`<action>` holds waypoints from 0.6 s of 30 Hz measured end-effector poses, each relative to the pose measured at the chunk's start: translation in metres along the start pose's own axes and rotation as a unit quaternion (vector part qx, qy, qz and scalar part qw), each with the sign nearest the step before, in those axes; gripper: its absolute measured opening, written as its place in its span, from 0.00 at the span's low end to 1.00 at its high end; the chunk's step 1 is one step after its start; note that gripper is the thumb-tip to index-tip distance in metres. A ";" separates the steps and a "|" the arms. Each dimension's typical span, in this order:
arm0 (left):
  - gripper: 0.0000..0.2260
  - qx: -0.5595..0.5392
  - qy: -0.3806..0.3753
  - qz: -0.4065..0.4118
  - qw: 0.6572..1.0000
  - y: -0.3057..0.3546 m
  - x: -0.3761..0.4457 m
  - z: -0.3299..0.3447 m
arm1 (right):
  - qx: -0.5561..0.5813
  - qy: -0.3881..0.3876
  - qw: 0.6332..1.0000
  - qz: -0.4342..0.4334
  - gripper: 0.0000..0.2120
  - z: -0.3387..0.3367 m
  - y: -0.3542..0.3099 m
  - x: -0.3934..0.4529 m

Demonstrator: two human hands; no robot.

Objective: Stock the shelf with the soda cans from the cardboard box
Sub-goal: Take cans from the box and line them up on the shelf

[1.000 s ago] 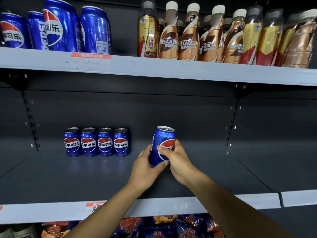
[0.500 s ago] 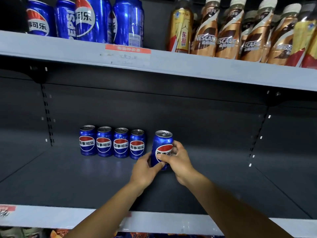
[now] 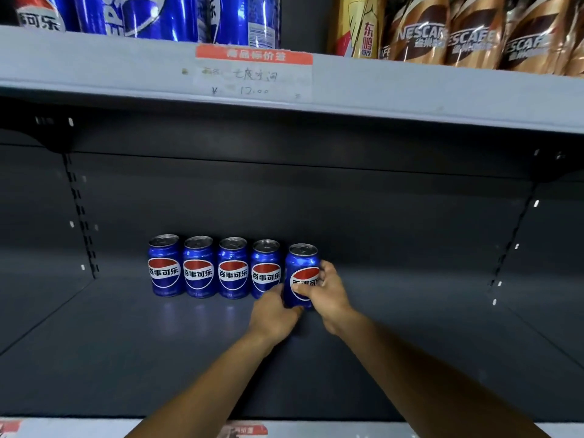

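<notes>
Two bare forearms reach over the lower shelf. The left hand cups the base of an upright blue soda can, fingers curled round its near left side; the right hand grips its right flank, thumb across the label. The can stands vertical, just right of the four-can row at the back, a sliver apart from the nearest.

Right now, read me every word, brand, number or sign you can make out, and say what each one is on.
"百事可乐": four cans in the row; partly covered on the held can.
"NESCAFE", partly cut off: brown bottles, upper shelf.
"东鹏": yellow bottle.
"可乐": large blue cans, top left.
"商品标价签" and "¥ 12.00": price tag; its handwritten line is too faint.
Bottom-edge tags: unreadable.
</notes>
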State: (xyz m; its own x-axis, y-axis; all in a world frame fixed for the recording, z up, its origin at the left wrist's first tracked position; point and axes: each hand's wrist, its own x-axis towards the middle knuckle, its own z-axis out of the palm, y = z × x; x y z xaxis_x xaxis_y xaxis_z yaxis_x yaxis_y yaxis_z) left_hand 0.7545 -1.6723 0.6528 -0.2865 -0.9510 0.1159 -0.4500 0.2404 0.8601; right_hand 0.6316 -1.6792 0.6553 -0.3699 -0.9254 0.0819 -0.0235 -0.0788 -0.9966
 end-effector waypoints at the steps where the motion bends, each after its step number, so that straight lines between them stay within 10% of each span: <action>1: 0.17 -0.003 0.002 0.001 1.000 0.000 0.002 0.001 | -0.002 0.006 1.000 0.002 0.31 0.001 0.002 0.003; 18: 0.16 0.016 -0.005 0.023 1.000 -0.015 0.017 0.016 | -0.028 0.046 0.998 -0.026 0.29 0.009 0.026 0.035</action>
State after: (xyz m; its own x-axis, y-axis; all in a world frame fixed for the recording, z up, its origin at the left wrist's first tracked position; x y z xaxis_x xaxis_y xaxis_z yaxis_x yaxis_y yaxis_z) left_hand 0.7431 -1.6887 0.6341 -0.3161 -0.9370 0.1489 -0.4636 0.2894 0.8374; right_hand 0.6266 -1.7165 0.6323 -0.4507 -0.8823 0.1357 -0.0968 -0.1028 -0.9900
